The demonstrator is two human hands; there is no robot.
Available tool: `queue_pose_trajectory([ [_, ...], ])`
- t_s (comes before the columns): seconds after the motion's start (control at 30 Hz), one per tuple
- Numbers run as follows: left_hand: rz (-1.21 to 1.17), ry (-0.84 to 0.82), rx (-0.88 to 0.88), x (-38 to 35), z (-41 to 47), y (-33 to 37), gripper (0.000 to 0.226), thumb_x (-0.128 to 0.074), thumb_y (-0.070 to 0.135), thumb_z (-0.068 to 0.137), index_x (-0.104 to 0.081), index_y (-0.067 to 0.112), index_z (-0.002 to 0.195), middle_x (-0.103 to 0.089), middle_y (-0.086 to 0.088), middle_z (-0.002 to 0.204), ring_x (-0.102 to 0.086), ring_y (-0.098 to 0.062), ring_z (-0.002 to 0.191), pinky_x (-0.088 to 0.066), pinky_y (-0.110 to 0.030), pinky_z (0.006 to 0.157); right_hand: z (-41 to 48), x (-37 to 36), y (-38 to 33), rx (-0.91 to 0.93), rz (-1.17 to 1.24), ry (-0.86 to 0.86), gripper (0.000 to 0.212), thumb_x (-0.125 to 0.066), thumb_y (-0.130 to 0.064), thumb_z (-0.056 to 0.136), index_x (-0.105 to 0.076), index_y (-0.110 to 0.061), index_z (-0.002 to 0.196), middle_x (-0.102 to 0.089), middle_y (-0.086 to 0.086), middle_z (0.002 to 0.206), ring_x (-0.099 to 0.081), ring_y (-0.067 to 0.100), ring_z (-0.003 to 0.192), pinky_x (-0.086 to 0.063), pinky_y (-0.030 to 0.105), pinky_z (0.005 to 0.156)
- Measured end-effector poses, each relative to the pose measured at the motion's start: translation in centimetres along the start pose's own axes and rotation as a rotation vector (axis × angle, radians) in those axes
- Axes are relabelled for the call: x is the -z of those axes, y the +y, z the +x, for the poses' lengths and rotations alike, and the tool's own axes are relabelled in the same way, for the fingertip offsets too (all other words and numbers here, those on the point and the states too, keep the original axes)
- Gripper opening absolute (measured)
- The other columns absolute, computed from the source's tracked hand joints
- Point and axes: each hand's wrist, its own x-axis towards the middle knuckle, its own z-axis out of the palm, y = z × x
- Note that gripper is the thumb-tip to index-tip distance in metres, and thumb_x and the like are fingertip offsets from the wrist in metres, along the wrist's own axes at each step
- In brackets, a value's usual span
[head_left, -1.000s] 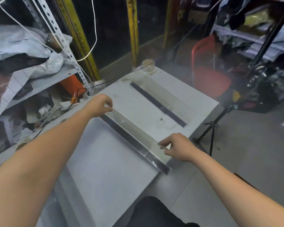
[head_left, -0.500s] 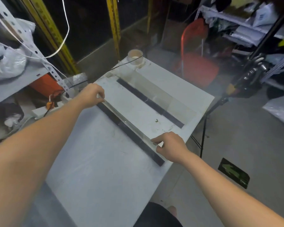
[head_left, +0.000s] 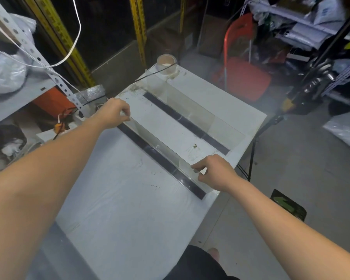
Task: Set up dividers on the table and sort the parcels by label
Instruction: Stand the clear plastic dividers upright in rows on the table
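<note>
A clear plastic divider [head_left: 160, 146] stands upright along a black strip [head_left: 150, 151] across the white table [head_left: 119, 209]. My left hand [head_left: 113, 113] pinches its far top corner and my right hand [head_left: 214, 171] pinches its near top corner at the table's right edge. A second clear divider [head_left: 192, 106] stands beyond it next to another black strip [head_left: 182, 119]. No parcels lie on the table.
A roll of tape [head_left: 166, 63] sits at the table's far corner. A metal shelf with bagged parcels [head_left: 6, 71] is on the left. A red chair [head_left: 242, 71], a black tripod [head_left: 259, 128] and more bagged parcels [head_left: 346, 128] are on the right.
The divider between my hands has gone from leaning to standing upright on its black strip. My head has moved, so the table sits more centrally in view. Both hands keep their hold.
</note>
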Motion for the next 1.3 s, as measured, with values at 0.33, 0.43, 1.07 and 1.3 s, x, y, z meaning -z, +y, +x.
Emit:
queue_pose_trajectory([
  [0.33, 0.012, 0.032, 0.025, -0.3, -0.3, 0.2, 0.022, -0.076, 0.016, 0.086, -0.070, 0.009, 0.105, -0.066, -0.006, 0.105, -0.057, -0.021, 0.098, -0.044, -0.030, 0.085, -0.1, 0.5, 0.1, 0.008, 0.038, -0.017, 0.048, -0.060, -0.017, 0.087, -0.062, -0.031, 0.133, -0.069, -0.016, 0.119, -0.060, 0.005, 0.097, -0.050, 0.026, 0.088],
  [0.43, 0.027, 0.012, 0.046, -0.1, -0.6, 0.3, 0.041, -0.078, 0.019, 0.084, -0.065, 0.010, 0.122, -0.064, -0.005, 0.118, -0.054, -0.024, 0.113, -0.042, -0.035, 0.096, -0.3, 0.4, 0.0, 0.017, 0.091, -0.044, 0.057, -0.062, -0.021, 0.087, -0.052, -0.034, 0.141, -0.065, -0.015, 0.126, -0.061, 0.008, 0.106, -0.050, 0.031, 0.093],
  [1.07, 0.276, 0.075, 0.410, 3.9, -15.0, 6.6, 0.056, -0.061, 0.040, 0.094, -0.048, 0.013, 0.142, -0.056, -0.012, 0.138, -0.055, -0.034, 0.123, -0.052, -0.047, 0.093, -2.9, 1.6, -3.5, 0.342, -0.267, 0.120, 0.059, -0.056, -0.016, 0.094, -0.040, -0.023, 0.150, -0.054, 0.006, 0.139, -0.048, 0.027, 0.130, -0.050, 0.040, 0.094],
  [1.3, 0.260, 0.113, 0.650, 5.1, -27.1, 13.6, 0.046, -0.061, 0.040, 0.092, -0.054, 0.014, 0.129, -0.060, -0.010, 0.125, -0.059, -0.032, 0.111, -0.053, -0.044, 0.086, -8.4, 1.9, -7.1, 0.577, -0.201, 0.173, 0.056, -0.060, -0.020, 0.091, -0.048, -0.025, 0.145, -0.056, 0.003, 0.142, -0.053, 0.027, 0.127, -0.051, 0.040, 0.094],
])
